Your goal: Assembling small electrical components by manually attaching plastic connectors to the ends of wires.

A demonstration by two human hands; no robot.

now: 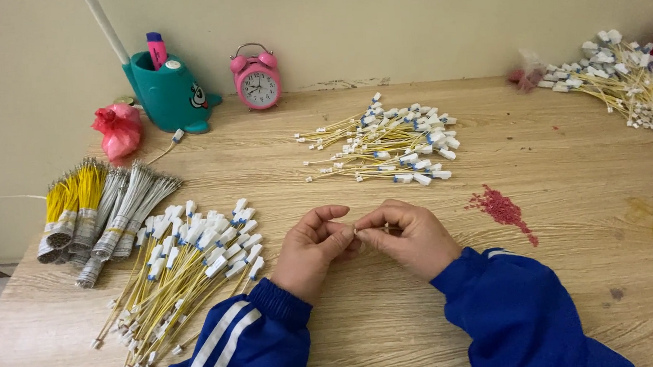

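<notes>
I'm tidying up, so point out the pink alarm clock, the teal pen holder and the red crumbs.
Pink alarm clock [258, 85], head view, dial.
Teal pen holder [170, 95], head view, front of body.
Red crumbs [500, 207], head view, middle of patch.

hands: left hand [315, 241] and right hand [409, 235] meet fingertip to fingertip at the near middle of the pale wooden table [569, 191] | left: heap of yellow wires with white plugs [188, 275], bundled wire bunches [101, 208] behind it | behind hands: second wire heap [385, 146] | far right: third wire heap [622, 75] | back wall: pink twin-bell alarm clock [257, 78], teal whale-shaped pen holder [170, 91] to its left
</notes>
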